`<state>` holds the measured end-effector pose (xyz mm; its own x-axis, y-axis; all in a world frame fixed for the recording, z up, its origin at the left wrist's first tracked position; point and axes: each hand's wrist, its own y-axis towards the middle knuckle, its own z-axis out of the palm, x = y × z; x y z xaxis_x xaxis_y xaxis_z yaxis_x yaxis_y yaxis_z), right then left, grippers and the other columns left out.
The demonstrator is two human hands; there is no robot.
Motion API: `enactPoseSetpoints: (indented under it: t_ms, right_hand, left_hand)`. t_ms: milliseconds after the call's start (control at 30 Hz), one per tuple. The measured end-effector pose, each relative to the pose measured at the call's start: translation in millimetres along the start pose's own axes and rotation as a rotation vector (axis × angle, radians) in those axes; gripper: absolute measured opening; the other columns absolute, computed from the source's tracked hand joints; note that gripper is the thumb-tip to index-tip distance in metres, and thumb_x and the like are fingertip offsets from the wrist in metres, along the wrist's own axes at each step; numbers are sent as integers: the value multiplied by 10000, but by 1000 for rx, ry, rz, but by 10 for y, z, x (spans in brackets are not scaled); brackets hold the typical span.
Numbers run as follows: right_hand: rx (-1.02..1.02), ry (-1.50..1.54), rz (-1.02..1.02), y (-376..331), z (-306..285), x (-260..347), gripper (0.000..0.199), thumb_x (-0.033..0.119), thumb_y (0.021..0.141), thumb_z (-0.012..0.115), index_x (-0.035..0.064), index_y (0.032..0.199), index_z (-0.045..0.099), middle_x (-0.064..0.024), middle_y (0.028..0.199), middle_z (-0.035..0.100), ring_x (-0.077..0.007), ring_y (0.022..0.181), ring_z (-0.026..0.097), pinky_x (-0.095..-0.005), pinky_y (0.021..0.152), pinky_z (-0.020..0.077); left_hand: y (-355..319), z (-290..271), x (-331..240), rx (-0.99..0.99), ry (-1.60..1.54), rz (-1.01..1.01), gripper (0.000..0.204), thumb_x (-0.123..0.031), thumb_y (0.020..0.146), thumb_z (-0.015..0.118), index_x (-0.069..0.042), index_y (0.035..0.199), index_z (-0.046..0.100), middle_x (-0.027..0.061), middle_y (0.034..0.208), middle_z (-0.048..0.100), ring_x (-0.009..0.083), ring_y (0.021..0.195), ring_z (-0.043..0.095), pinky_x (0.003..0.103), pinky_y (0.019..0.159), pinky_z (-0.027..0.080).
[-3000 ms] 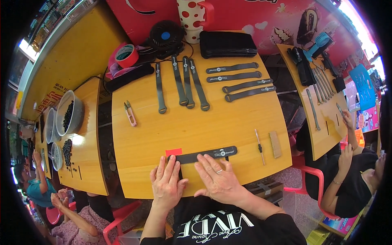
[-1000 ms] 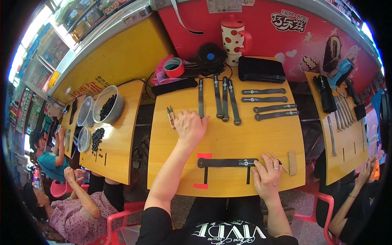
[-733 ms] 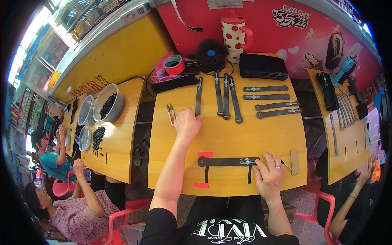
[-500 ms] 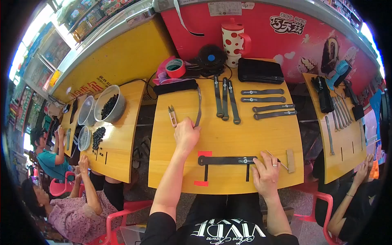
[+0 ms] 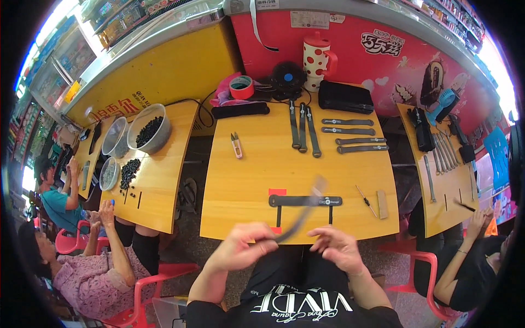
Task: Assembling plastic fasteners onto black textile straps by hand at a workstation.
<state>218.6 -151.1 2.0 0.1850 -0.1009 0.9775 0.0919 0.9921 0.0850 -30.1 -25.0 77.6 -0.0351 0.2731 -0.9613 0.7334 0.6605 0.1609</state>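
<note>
My left hand [image 5: 243, 249] is closed on one end of a dark grey strap [image 5: 298, 223], just past the table's front edge. The strap's free end sticks up and is smeared by motion. To its right hovers my right hand [image 5: 339, 249], fingers apart and holding nothing. Flat on the table in front of both hands lies another grey strap [image 5: 292, 201], between red tape marks [image 5: 277, 192] and across two black lines. A thin pointed tool [image 5: 367, 201] rests to the right of it, beside a small tan block [image 5: 382, 204].
Thread snips [image 5: 236, 146] lie left of centre. Several grey straps [image 5: 348, 130] are laid out farther back, near a black pouch [image 5: 345, 97], a dotted cup [image 5: 315, 63], a small fan [image 5: 287, 80] and a tape roll [image 5: 241, 87]. People work at tables on both sides.
My left hand has brought a strap from the table's far side to the front edge. My right hand has left the flat strap and moved nearer me; the pointed tool lies free.
</note>
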Motion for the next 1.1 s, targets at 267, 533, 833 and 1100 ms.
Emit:
enactPoseSetpoints:
  t_ms: [267, 533, 833, 1100]
  right_hand:
    - [44, 498, -49, -167, -337, -301, 410, 85, 858, 717, -39, 1224, 580, -147, 972, 656, -167, 740, 623, -241, 622, 485]
    - [-297, 135, -17, -20, -454, -155, 600, 353, 906, 717, -19, 1317, 488, -132, 1021, 626, -105, 678, 594, -170, 542, 430]
    - [-69, -206, -131, 101, -437, 45, 578, 458, 896, 684, -55, 1156, 634, -148, 1079, 657, -166, 813, 594, -255, 638, 454]
    - [-64, 62, 111, 20, -644, 37, 101, -83, 832, 642, -51, 920, 681, -69, 769, 622, -139, 685, 577, -250, 606, 439]
  left_hand:
    - [-130, 182, 99, 74, 120, -247, 87, -59, 868, 690, 10, 912, 661, 158, 736, 649, 289, 662, 644, 334, 589, 480]
    - [108, 180, 260, 196, 184, -103, 95, 7, 814, 687, 6, 907, 671, 140, 786, 655, 317, 739, 642, 372, 655, 510]
    - [316, 104, 90, 411, 132, 29, 136, 73, 757, 698, 14, 879, 690, 114, 766, 655, 282, 718, 644, 358, 632, 509]
    - [189, 100, 269, 96, 138, -261, 66, -2, 830, 720, 13, 886, 689, 93, 733, 655, 177, 683, 640, 294, 624, 496]
